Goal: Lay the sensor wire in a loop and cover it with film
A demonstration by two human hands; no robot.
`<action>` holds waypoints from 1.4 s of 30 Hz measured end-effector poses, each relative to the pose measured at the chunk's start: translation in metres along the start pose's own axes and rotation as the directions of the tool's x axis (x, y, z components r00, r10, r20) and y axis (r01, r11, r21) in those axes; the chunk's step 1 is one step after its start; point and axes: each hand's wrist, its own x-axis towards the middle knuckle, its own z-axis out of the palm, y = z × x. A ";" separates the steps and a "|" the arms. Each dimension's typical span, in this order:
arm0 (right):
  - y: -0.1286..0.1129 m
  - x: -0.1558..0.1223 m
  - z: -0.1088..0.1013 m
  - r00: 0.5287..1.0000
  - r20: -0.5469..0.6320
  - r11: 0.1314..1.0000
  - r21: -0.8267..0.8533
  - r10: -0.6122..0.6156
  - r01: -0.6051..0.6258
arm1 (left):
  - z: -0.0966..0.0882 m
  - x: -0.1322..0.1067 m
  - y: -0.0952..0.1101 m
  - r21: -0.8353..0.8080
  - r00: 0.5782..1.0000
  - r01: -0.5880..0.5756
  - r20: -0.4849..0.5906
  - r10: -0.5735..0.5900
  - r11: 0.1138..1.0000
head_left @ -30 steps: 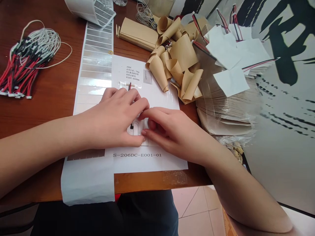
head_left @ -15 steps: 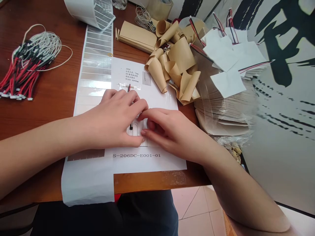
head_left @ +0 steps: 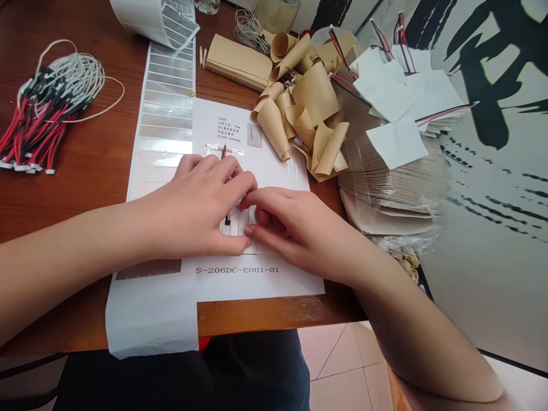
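A printed white sheet [head_left: 261, 279] lies on the table under both hands. On it, a small white piece [head_left: 240, 220] with a looped outline and a short black wire end [head_left: 227, 219] shows between my thumbs and forefingers. My left hand [head_left: 209, 200] rests over this piece with its fingers spread and thumb stretched out, covering most of it. From the right, my right hand [head_left: 286, 222] meets it, fingers curled, thumb and forefinger tips at the piece's right side. Whatever lies inside those curled fingers is hidden. A red and black wire [head_left: 224, 151] pokes out beyond my left fingers.
Left lies a bundle of red-black wires with white connectors [head_left: 38, 137]. A strip of silvery labels [head_left: 158, 120] runs beside the sheet from a roll [head_left: 141, 23]. Curled brown papers [head_left: 308, 108] lie behind; a stack of white pieces in plastic [head_left: 389, 188] stands right.
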 end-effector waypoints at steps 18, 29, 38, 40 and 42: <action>0.002 -0.003 -0.002 0.999 -0.027 0.999 -0.032 -0.029 0.028 | -0.002 -0.003 0.007 0.022 0.999 0.003 0.041 -0.004 1.000; 0.003 0.000 -0.002 0.998 -0.040 0.999 0.018 -0.044 0.045 | -0.007 -0.001 0.006 0.083 0.998 -0.018 0.061 0.013 0.996; 0.005 0.000 -0.001 0.995 -0.059 0.997 0.020 -0.077 0.078 | -0.003 0.000 0.003 0.025 0.999 -0.018 0.045 0.017 1.000; 0.006 0.000 -0.001 0.994 -0.066 0.995 0.026 -0.089 0.091 | -0.001 0.001 0.001 -0.002 1.000 -0.009 0.029 0.009 1.000; 0.007 0.000 0.000 0.994 -0.064 0.995 0.030 -0.093 0.095 | 0.001 0.002 -0.001 -0.032 1.000 0.000 0.023 0.000 0.999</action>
